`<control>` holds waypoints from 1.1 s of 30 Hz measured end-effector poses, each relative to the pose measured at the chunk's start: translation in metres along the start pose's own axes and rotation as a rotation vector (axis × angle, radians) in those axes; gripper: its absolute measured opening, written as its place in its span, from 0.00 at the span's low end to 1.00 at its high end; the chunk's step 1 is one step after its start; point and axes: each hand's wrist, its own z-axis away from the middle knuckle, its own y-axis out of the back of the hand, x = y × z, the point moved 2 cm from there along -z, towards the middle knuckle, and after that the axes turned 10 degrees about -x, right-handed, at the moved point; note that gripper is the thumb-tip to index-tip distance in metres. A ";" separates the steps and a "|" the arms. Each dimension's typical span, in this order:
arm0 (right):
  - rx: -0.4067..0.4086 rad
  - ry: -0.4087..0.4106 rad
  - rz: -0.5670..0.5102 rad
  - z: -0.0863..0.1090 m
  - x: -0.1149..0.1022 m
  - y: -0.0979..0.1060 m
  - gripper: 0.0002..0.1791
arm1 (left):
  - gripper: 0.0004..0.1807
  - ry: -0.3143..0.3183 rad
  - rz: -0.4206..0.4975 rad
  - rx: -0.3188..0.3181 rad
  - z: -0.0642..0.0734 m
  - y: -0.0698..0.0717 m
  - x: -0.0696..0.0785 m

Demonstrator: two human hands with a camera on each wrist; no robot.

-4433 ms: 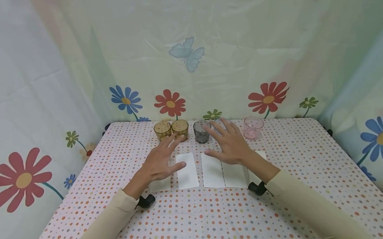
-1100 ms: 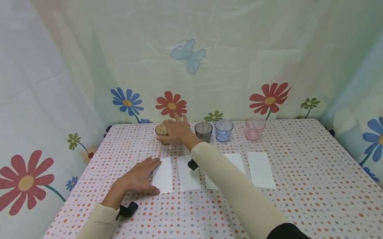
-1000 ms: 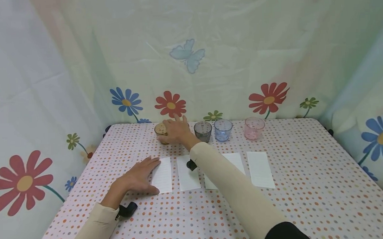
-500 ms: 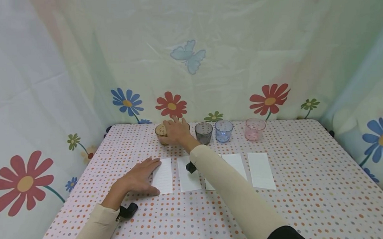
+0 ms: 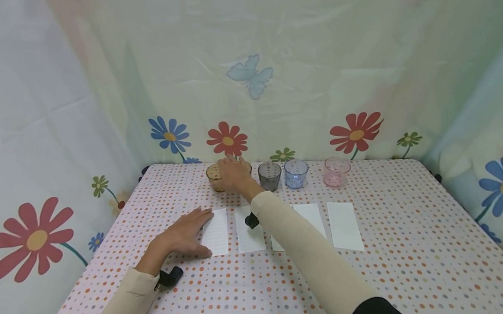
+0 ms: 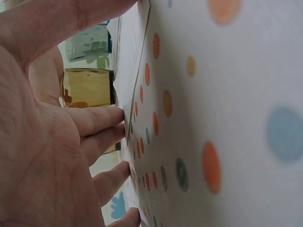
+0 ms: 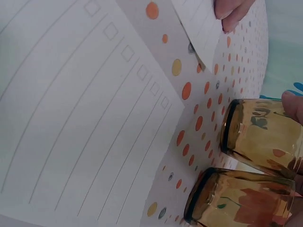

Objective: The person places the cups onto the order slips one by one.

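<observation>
My right hand [image 5: 235, 176] reaches over two amber glasses at the back of the table. In the right wrist view the thumb [image 7: 292, 106] touches the rim of the left amber glass [image 7: 260, 135]. Other fingers, partly cut off by the frame edge, bend at the rims near the right amber glass [image 7: 244, 201]. Both glasses stand upright, side by side. My left hand [image 5: 183, 235] rests beside the leftmost lined paper sheet [image 5: 216, 232], fingers spread. Its fingertips [image 6: 116, 116] touch the sheet's edge and the tablecloth.
A grey glass [image 5: 270, 177], a blue glass [image 5: 295, 175] and a pink glass [image 5: 336, 173] continue the back row. Several paper sheets lie in front, including a second sheet [image 5: 248, 238] and the rightmost one [image 5: 345, 226]. A flowered curtain [image 5: 291, 105] hangs behind the table.
Since the earliest frame my right hand has crossed left to the amber glasses, and my left hand has drawn back to the leftmost sheet. Lately the right fingers have bent a little more.
</observation>
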 end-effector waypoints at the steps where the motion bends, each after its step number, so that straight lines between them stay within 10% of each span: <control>1: -0.003 -0.005 -0.010 0.000 0.000 0.000 0.46 | 0.61 0.001 0.000 -0.002 0.000 0.000 0.000; 15: 0.033 -0.010 -0.128 0.007 0.000 0.004 0.48 | 0.62 0.008 -0.008 -0.010 -0.001 0.000 -0.001; 33: 0.152 0.103 -0.566 0.017 0.011 0.014 0.44 | 0.61 0.013 -0.011 -0.021 -0.001 0.001 -0.001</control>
